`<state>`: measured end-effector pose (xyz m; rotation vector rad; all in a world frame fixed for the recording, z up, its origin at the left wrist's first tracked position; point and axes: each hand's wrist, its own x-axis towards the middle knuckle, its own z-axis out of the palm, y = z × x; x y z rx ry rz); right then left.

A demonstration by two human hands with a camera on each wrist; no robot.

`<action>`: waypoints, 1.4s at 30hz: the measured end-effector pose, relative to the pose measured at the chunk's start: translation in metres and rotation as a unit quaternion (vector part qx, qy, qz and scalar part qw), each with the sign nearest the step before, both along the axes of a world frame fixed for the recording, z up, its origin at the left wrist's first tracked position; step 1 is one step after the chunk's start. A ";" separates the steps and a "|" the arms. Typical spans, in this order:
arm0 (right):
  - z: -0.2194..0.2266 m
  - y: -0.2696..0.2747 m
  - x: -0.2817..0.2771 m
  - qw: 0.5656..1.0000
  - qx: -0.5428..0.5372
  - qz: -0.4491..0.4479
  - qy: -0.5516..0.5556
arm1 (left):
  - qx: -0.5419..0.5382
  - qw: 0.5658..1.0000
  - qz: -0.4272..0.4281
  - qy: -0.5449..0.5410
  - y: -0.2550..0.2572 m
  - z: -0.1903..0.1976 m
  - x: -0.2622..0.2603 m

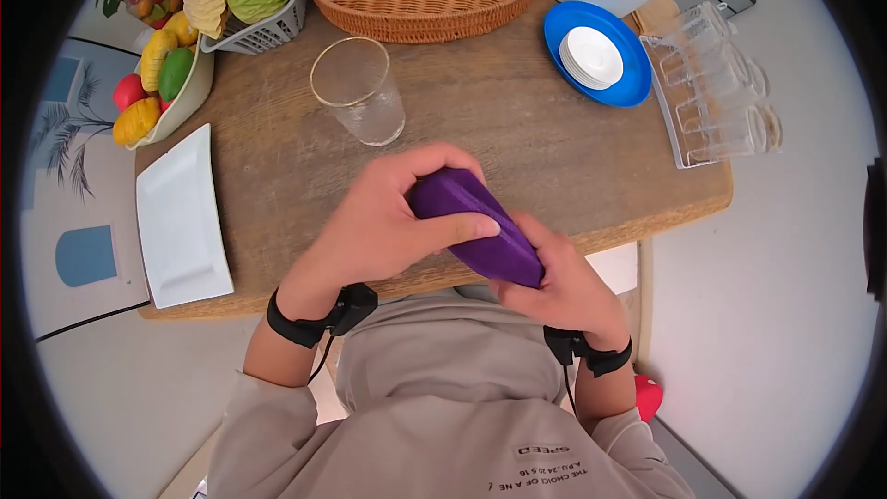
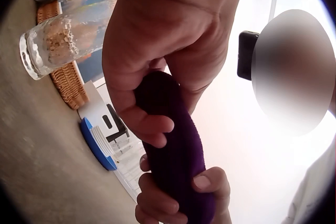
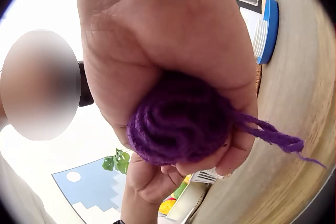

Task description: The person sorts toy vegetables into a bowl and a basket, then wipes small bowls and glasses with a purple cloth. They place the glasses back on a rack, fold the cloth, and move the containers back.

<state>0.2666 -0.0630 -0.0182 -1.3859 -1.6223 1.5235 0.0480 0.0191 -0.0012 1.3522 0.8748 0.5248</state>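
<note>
Two hands engaged, both sets of fingers curled round one rolled purple cloth (image 1: 476,222). My left fingers (image 1: 442,156) grip one end; my right fingers (image 1: 547,238) grip the other, loose strands (image 3: 281,139) projecting beside them. Clear glass (image 1: 371,111) upright on the table (image 1: 480,92), beyond my left fingers; white plate (image 1: 183,222) to their left.

White saucers (image 1: 592,56) on blue plate (image 1: 636,55)

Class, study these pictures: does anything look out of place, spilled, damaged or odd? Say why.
A loop trails from the rolled purple cloth, gripped by the left hand and right hand; its thin stray thread looks odd, perhaps frayed. I see nothing spilled or broken.
</note>
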 end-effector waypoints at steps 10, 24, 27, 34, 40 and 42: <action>0.005 0.036 -0.019 0.987 0.074 0.047 0.138 | 0.254 0.965 -0.028 -0.054 -0.006 0.007 0.001; 0.063 0.058 -0.012 0.967 0.249 -0.026 0.055 | 0.257 0.962 -0.020 -0.091 0.037 0.033 -0.071; 0.086 0.083 -0.022 0.950 0.287 -0.073 0.101 | 0.266 0.961 -0.042 -0.060 0.058 0.051 -0.082; 0.122 0.128 -0.064 0.932 0.352 -0.080 -0.040 | 0.332 0.940 -0.018 0.075 0.099 0.053 -0.096; 0.131 0.148 -0.076 0.930 0.342 0.024 -0.132 | 0.447 0.887 -0.028 0.111 0.110 0.036 -0.099; 0.131 0.154 -0.079 0.927 0.340 0.051 -0.149 | 0.442 0.890 -0.025 0.112 0.110 0.035 -0.100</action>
